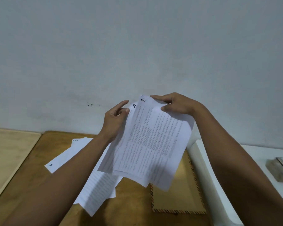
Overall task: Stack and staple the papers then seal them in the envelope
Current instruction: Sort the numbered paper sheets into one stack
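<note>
I hold a few printed sheets (pixel 152 142) up in the air above the table, fanned and not squared; hand-written numbers show at their top corners. My left hand (pixel 115 121) pinches their left edge near the top. Gripping the top right corner is my right hand (pixel 176 104). More printed papers (pixel 95 185) lie scattered on the brown wooden table (pixel 39 168) under my left forearm. A brown envelope (pixel 178 193) with a striped border lies flat on the table below the held sheets, partly hidden by them.
A pale wooden board (pixel 8 149) lies at the left of the table. A white surface (pixel 235 168) adjoins the table on the right, carrying a grey block (pixel 279 170) at the frame edge. A grey wall (pixel 137 54) rises behind the table.
</note>
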